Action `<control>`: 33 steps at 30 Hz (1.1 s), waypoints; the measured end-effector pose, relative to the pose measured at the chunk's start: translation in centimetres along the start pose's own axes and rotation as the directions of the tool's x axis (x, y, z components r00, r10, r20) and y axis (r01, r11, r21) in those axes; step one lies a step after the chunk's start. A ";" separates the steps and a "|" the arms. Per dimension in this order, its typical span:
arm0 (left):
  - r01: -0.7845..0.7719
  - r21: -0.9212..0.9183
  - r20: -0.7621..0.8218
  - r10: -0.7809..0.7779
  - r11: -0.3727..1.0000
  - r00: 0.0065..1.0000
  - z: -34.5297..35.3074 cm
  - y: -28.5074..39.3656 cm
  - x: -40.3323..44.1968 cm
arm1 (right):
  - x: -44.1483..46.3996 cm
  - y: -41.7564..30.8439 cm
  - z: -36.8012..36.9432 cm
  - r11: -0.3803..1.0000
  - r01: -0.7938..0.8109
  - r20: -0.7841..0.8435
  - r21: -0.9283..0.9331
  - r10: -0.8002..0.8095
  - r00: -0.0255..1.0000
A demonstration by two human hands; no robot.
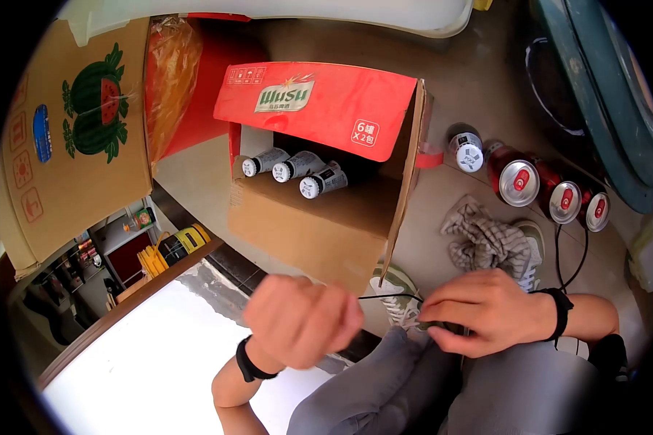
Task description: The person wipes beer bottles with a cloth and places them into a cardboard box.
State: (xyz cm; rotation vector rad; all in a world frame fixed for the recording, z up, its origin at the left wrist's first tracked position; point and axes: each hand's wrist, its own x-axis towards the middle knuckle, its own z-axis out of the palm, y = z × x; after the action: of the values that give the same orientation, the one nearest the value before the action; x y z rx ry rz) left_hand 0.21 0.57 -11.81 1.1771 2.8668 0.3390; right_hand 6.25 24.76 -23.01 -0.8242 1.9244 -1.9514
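My left hand (301, 319) is closed in a fist, somewhat blurred, above the white surface and in front of the carton. A thin black cord (384, 296) runs from it to my right hand (482, 312), whose thumb and fingers are drawn together in a pinch. The cord's ends are hidden in the hands. Beyond them stands an open red WUSU carton (319, 109) with its side facing me. Three capped bottles (290, 167) with silver-grey necks show inside it; the rest of its inside is dark.
On the floor to the right are a capped bottle (466, 148) and three red cans (519, 181). A checked cloth (482, 235) lies by my shoes (395, 293). A watermelon-printed box (87, 130) stands left, above a white tabletop (159, 362). A dark green object (595, 94) borders the right.
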 end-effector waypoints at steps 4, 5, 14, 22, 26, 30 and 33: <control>-0.312 -0.163 0.036 0.321 0.936 0.946 0.8 3.9 0.0 | -1.9 0.2 -1.5 0.993 -0.119 -0.195 -0.001 0.117 0.974; -0.309 -0.215 -0.032 0.310 0.926 0.950 2.0 4.8 0.2 | -2.3 0.1 -1.4 0.978 -0.206 -0.268 0.027 0.206 0.941; 0.174 -0.580 0.043 -0.184 0.796 0.982 9.6 7.0 5.8 | -0.5 2.2 -0.9 0.945 -0.302 -0.340 0.126 0.327 0.882; 0.265 -0.610 0.000 -0.334 0.747 0.942 13.0 5.6 8.8 | 0.1 5.7 0.1 0.928 -0.278 -0.431 0.246 0.362 0.826; 0.350 -0.676 0.135 -0.358 0.648 0.924 13.5 5.8 9.5 | 1.1 5.6 -0.4 0.938 -0.328 -0.432 0.114 0.344 0.834; 0.255 -0.548 -0.024 -0.320 0.796 0.947 14.2 5.4 9.7 | 1.0 6.3 -0.3 0.946 -0.313 -0.443 -0.084 0.246 0.862; 0.217 -0.376 0.015 -0.229 0.901 0.973 13.8 4.7 9.4 | 0.7 5.9 0.3 0.943 -0.314 -0.422 0.115 0.332 0.844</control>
State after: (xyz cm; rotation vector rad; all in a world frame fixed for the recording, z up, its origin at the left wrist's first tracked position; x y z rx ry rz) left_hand -1.85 12.98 -23.74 0.7731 2.7440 0.8534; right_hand 4.74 23.73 -28.64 -0.0235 2.0759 -2.0708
